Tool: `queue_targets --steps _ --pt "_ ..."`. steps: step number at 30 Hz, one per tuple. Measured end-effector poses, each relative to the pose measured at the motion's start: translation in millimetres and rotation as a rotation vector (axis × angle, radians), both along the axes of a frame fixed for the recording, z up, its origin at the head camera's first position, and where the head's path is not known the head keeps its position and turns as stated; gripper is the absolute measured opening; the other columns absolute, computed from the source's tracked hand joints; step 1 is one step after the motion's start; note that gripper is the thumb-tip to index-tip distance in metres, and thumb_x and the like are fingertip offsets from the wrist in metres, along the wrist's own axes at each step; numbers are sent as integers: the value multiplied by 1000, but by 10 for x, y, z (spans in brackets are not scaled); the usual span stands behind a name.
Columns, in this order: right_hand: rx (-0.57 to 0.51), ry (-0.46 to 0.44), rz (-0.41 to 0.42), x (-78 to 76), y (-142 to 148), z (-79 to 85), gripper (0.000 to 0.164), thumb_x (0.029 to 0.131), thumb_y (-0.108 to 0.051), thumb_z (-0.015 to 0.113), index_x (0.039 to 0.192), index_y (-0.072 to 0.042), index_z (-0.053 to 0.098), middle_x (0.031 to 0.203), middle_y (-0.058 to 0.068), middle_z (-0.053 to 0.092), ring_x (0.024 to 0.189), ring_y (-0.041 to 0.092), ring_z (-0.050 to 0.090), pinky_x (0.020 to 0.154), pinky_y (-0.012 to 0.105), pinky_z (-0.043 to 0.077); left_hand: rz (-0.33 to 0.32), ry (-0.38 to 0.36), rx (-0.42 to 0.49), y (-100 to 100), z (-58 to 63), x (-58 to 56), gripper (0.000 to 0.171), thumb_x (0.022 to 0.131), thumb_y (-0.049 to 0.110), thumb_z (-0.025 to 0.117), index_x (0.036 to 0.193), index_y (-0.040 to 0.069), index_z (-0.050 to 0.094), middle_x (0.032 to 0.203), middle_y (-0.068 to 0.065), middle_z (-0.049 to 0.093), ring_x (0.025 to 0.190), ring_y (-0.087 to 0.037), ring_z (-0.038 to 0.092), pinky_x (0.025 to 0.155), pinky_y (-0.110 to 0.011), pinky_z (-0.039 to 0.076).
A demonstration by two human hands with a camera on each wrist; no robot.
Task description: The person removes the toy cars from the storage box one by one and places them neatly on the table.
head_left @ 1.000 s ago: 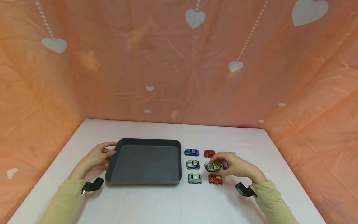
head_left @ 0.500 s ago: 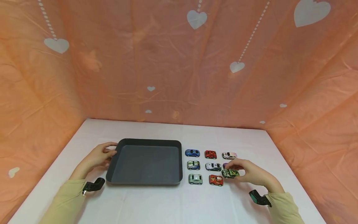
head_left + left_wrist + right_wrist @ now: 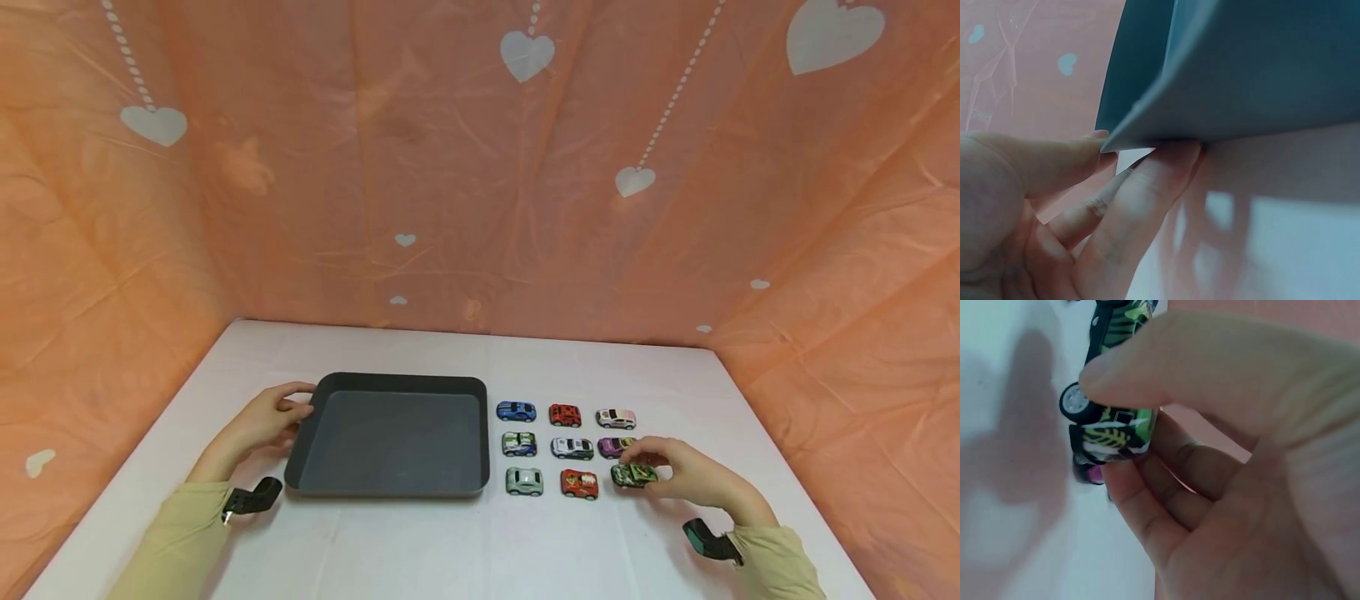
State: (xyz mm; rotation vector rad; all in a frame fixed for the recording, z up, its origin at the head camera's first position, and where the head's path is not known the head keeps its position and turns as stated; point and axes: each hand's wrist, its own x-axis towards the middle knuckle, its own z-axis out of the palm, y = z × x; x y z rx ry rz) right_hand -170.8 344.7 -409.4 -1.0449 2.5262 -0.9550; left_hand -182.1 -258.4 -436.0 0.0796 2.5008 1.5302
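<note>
My left hand (image 3: 264, 417) pinches the left rim of a dark grey tray (image 3: 408, 382), thumb above and fingers under the edge in the left wrist view. My right hand (image 3: 697, 477) holds a green camouflage toy car (image 3: 632, 476) between thumb and fingers at the near right of the car rows. In the right wrist view the thumb lies over the side of that car (image 3: 1116, 434), beside a wheel. Just behind it sits a purple toy car (image 3: 615, 447), partly overlapped by the fingers. To its left is a red toy car (image 3: 580, 483).
Other toy cars stand in rows right of the tray: blue (image 3: 516, 411), red-and-black (image 3: 565, 415), white-and-pink (image 3: 616, 418), white (image 3: 572, 448), patterned (image 3: 519, 443) and pale green (image 3: 524, 481). Orange sheeting (image 3: 480, 250) with hearts walls the white table (image 3: 390, 550).
My right hand has carried the green camouflage car from over the middle column to the near end of the right column, uncovering the white, white-and-pink and purple cars. The left hand stays put.
</note>
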Motion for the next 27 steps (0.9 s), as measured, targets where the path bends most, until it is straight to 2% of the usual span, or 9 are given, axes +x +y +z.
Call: queue_targets --steps 6,13,27 --pt "13 -45 -35 8 55 -57 36 75 4 73 108 -8 63 107 2 62 94 8 56 84 24 46 8 -11 7 3 -6 -2 43 97 6 54 135 -7 41 92 -20 67 71 -23 65 53 -35 51" --pt "4 -36 -19 9 93 -107 38 73 6 73 108 -5 63 104 5 63 92 11 56 82 26 48 5 -12 4 -1 -2 1 43 97 6 54 135 -7 41 93 -21 67 73 -24 65 53 -35 51" --pt "36 -56 -70 -7 74 -200 39 72 7 72 108 -7 63 104 2 63 92 11 56 81 27 48 9 27 -23 7 7 10 42 97 6 54 135 -8 42 94 -20 66 74 -24 65 58 -35 52"
